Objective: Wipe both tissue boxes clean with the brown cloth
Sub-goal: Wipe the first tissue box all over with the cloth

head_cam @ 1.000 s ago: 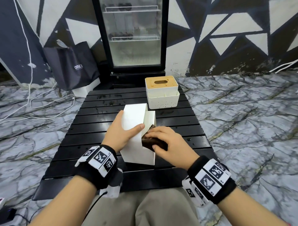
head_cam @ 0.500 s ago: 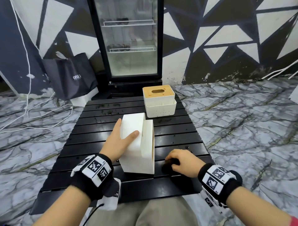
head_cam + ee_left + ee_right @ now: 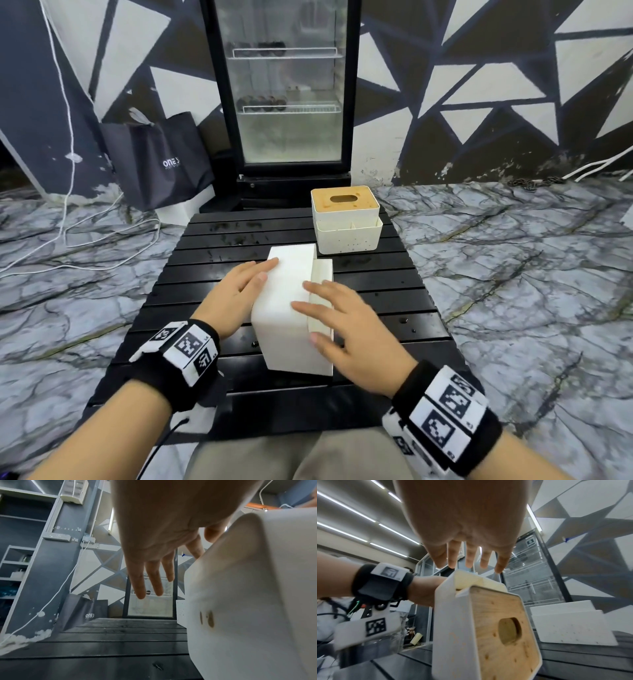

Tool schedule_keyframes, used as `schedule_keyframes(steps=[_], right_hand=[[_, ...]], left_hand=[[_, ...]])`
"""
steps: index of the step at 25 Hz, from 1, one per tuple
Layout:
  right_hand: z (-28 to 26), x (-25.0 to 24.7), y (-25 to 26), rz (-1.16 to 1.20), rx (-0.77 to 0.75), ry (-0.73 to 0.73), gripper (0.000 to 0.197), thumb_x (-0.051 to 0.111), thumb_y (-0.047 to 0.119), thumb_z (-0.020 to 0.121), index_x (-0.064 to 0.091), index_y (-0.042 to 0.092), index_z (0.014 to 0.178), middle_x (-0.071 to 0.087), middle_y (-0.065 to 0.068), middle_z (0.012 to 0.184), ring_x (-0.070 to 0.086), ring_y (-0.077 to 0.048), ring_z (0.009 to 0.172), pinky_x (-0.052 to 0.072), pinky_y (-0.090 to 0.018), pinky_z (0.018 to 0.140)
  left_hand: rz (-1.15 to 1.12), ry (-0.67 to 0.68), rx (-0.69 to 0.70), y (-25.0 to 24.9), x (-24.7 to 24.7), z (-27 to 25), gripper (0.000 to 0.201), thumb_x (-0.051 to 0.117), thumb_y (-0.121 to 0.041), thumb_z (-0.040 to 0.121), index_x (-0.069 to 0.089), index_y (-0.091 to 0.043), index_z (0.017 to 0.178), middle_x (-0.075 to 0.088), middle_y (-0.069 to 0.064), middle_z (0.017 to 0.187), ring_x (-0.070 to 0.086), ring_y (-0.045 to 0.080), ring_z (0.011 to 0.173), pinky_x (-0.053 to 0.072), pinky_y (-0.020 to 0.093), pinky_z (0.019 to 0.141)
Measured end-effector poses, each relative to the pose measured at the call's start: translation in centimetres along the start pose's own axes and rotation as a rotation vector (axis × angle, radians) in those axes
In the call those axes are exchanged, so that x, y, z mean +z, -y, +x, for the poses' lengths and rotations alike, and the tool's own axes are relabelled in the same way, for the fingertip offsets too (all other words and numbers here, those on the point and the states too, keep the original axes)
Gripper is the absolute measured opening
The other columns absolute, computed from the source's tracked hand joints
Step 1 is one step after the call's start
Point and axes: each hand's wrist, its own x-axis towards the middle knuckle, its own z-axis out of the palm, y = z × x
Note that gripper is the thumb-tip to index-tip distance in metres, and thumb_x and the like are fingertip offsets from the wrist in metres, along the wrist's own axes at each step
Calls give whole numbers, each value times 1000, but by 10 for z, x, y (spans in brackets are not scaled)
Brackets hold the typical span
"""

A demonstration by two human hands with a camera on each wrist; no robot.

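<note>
The near white tissue box point(image 3: 287, 308) lies tipped on its side on the black slatted table point(image 3: 191, 284), its wooden lid point(image 3: 501, 628) facing right. My left hand point(image 3: 253, 277) lies open against the box's left face, fingers straight point(image 3: 150, 582). My right hand point(image 3: 310, 310) is open with spread fingers over the box's top right edge point(image 3: 471, 563); contact is unclear. Brown spots point(image 3: 209, 619) mark the box's near left face. The second tissue box point(image 3: 346, 219) stands upright at the far right of the table. No brown cloth shows in any view.
A glass-door fridge point(image 3: 284, 96) stands behind the table, with a dark bag point(image 3: 161, 161) to its left. White cables point(image 3: 85, 233) trail over the marble floor on the left. My knees point(image 3: 298, 455) are against the table's near edge.
My right hand wiped the box with the cloth, carried it down to the table on the right, then came up empty to the box's top. My left hand's fingers have straightened.
</note>
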Motion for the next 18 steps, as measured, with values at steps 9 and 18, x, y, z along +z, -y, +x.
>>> schedule_keyframes(steps=[9, 18], right_hand=[[5, -9, -11, 69, 313, -5, 36, 41, 48, 90, 51, 39, 123, 33, 8, 145, 21, -14, 136, 23, -34, 111], [25, 3, 13, 345, 518, -196, 35, 63, 27, 83, 49, 21, 115, 42, 13, 119, 35, -1, 113, 23, -15, 92]], left_hand=[[10, -184, 7, 5, -16, -26, 17, 56, -37, 90, 69, -27, 91, 48, -15, 124, 44, 5, 118, 35, 28, 95], [-261, -247, -150, 19, -25, -24, 32, 81, -29, 70, 53, -22, 82, 58, -1, 94, 56, 16, 82, 44, 25, 67]])
